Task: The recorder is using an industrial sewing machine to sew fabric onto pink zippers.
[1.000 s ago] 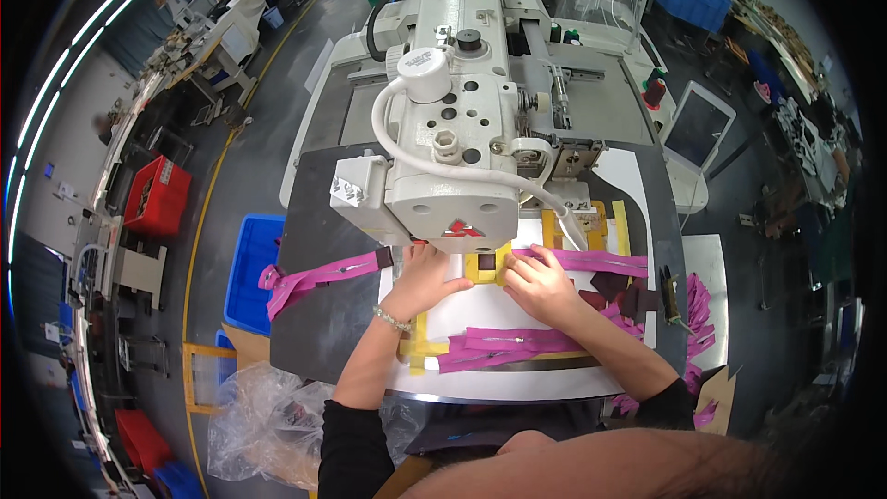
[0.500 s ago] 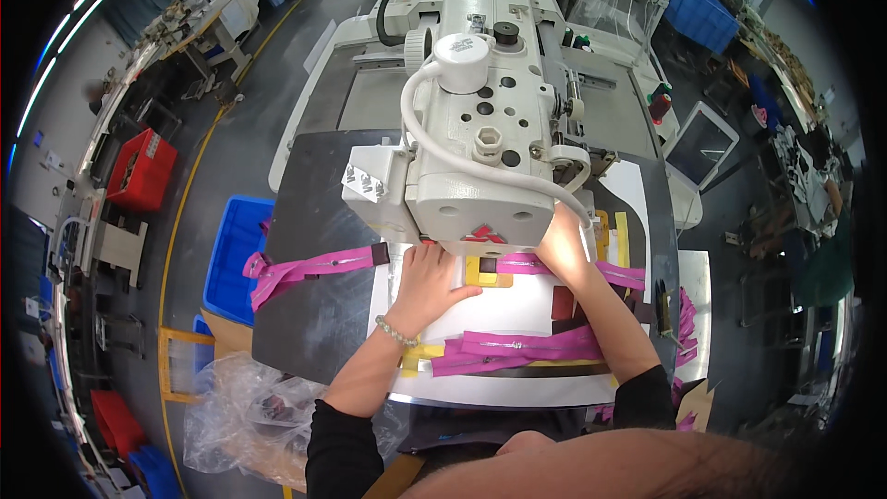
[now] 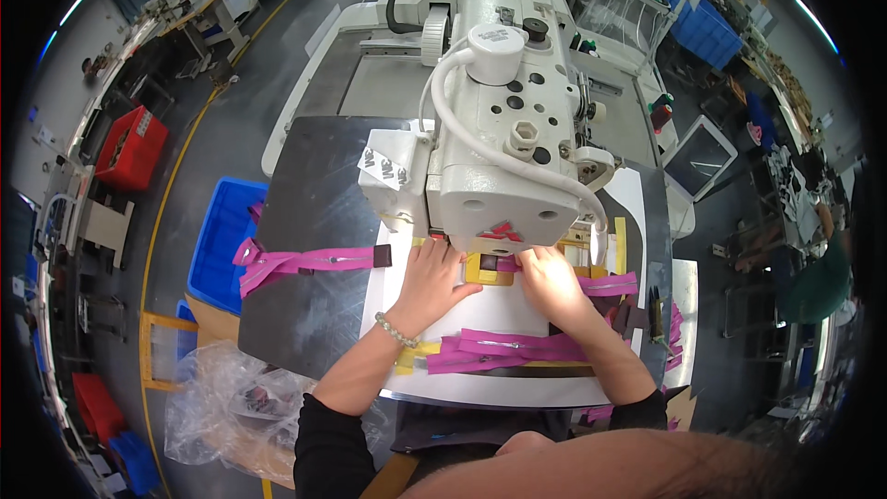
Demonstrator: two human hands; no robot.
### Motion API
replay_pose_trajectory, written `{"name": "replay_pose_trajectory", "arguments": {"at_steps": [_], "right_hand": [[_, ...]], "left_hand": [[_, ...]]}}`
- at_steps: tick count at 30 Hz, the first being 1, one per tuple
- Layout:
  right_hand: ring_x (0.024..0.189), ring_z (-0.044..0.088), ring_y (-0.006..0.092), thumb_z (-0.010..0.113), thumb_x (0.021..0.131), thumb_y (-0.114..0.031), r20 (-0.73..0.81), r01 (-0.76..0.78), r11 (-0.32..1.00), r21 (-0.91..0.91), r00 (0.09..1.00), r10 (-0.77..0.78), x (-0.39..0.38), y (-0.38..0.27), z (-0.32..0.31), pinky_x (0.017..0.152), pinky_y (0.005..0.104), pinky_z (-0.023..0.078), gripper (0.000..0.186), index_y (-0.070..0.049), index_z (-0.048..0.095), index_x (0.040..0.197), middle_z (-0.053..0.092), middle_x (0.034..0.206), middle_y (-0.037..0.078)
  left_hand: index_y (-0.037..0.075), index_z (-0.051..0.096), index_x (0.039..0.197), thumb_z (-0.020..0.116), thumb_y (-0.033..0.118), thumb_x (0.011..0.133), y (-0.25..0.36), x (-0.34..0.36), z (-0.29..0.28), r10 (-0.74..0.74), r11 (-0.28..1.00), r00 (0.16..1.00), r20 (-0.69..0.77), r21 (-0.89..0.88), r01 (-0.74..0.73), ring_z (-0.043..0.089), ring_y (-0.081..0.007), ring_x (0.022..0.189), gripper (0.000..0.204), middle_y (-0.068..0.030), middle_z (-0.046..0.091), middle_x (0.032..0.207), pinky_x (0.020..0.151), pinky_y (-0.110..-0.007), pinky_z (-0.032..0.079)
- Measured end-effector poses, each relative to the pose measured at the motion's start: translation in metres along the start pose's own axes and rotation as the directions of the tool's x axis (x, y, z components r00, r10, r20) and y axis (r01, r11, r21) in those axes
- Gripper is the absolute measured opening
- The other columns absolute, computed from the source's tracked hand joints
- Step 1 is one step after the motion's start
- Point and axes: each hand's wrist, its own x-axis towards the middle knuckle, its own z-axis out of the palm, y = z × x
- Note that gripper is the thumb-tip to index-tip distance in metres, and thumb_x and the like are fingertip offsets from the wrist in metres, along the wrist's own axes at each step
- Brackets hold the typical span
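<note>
A white sewing machine head point(image 3: 490, 194) overhangs a white plate point(image 3: 471, 310) with a small yellow frame point(image 3: 485, 275) around a dark patch. My left hand point(image 3: 425, 291), a beaded bracelet at its wrist, rests left of the frame, fingers stretched under the head's front edge, thumb apart. My right hand point(image 3: 550, 286) is right of the frame, fingers closed on a pink zipper point(image 3: 606, 285) that crosses there. Another pink zipper point(image 3: 323, 261) with a dark end piece lies at left. More pink zippers point(image 3: 499, 348) lie along the front, between my forearms.
A blue bin point(image 3: 217, 249), crumpled clear plastic point(image 3: 203, 407) and a red bin point(image 3: 129, 148) are at left. A tilted screen point(image 3: 698, 157) and thread cones point(image 3: 661, 113) stand at right. A person in green point(image 3: 813, 277) is at far right.
My right hand went up under the machine head, then came back down beside the yellow frame. My left hand stays left of the frame. The view has shifted slightly.
</note>
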Motion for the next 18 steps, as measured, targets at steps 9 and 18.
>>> {"name": "replay_pose_trajectory", "arguments": {"at_steps": [9,18], "right_hand": [[0.076,0.064,0.0365,0.058,0.087,-0.018,0.174,-0.292,0.927,0.234,0.951,0.255,0.014,-0.019,-0.025,0.066,0.0435,0.049,0.024,0.005,0.058,0.093,0.062,0.072,0.021],[0.07,0.063,0.0354,0.061,0.087,-0.027,0.293,-0.282,0.891,0.355,0.939,0.18,0.021,-0.009,-0.019,0.065,0.0421,0.05,0.025,-0.003,0.066,0.088,0.064,0.073,0.015]], "left_hand": [[0.008,0.052,0.105,0.078,0.034,0.07,0.001,-0.001,0.003,0.028,0.997,0.999,-0.04,-0.074,-0.031,0.049,-0.028,0.104,0.051,-0.0064,0.053,0.103,0.087,-0.041,0.036],[0.009,0.056,0.104,0.076,0.035,0.072,-0.002,0.002,0.006,0.062,0.996,0.997,-0.037,-0.059,-0.065,0.049,-0.0279,0.105,0.045,-0.0062,0.056,0.106,0.087,-0.04,0.035]]}}
